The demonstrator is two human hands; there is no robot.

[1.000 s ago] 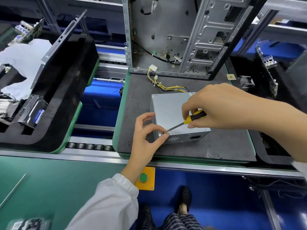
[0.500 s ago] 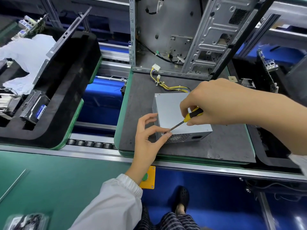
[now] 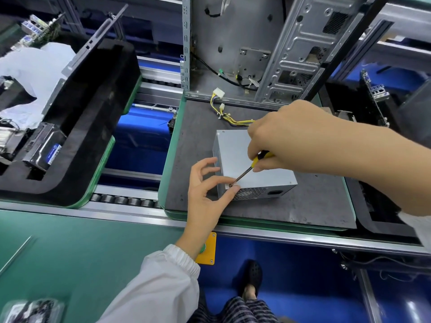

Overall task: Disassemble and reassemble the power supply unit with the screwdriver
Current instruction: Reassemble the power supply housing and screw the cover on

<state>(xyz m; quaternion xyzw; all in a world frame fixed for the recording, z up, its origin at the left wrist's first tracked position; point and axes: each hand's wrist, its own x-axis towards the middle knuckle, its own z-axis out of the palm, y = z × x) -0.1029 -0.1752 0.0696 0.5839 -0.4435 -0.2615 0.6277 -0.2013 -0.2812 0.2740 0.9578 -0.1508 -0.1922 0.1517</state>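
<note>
On the far left, a black foam tray sits on a green-edged pallet and holds a hard drive in one of its pockets, with crumpled white plastic lying behind it. Nearer the viewer, a green table runs along the front, and a yellow box with a green button hangs from its edge.

Moving right, a dark grey pallet carries the power supply unit, a silver metal box lying flat near the pallet's middle, its vented face turned toward the person. Yellow and black cables trail from its far side toward an open computer case that stands upright at the back of the pallet.

The left hand, coming out of a white sleeve, rests at the unit's near left corner; thumb and forefinger are curled close together around the spot where the screwdriver tip meets the top panel, the other fingers spread loosely. Whether they pinch a screw cannot be told.

The right hand reaches in from the right above the unit, its fingers curled round the yellow and black handle of the screwdriver. The shaft slants down and to the left, and its tip touches the top near the front left corner.
</note>
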